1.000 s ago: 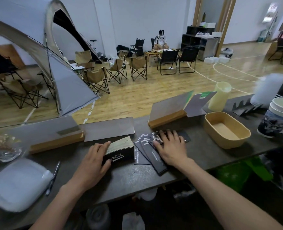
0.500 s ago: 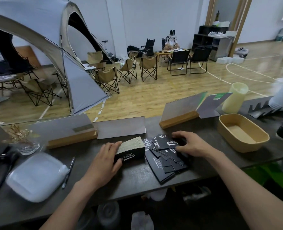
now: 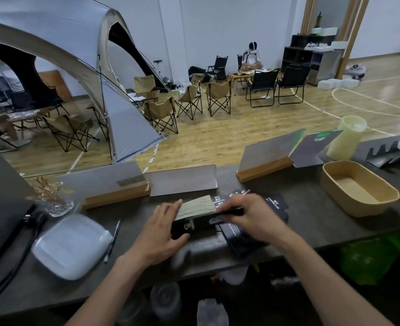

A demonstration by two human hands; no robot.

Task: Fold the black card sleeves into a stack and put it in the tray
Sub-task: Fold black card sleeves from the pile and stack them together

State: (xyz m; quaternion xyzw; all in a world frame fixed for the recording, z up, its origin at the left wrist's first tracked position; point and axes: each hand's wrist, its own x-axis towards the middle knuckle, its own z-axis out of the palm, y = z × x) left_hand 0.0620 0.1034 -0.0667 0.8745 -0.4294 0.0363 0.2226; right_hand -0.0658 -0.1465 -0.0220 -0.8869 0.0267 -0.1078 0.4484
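Note:
A thick stack of black card sleeves stands on edge on the dark counter, pale edges up. My left hand grips its left end and front face. My right hand pinches one flat black sleeve and holds it against the stack's right end. Several loose black sleeves with white print lie fanned out under and behind my right hand. The tan tray sits on the counter to the right, with nothing in it.
Two wooden-based sign holders and a flat grey panel stand along the counter's far edge. A white lidded box and a pen lie at the left. A pale yellow cup stands behind the tray.
My right hand has lifted a sleeve off the loose pile and carried it left to the stack. My left hand stays on the stack. The camera has shifted a little.

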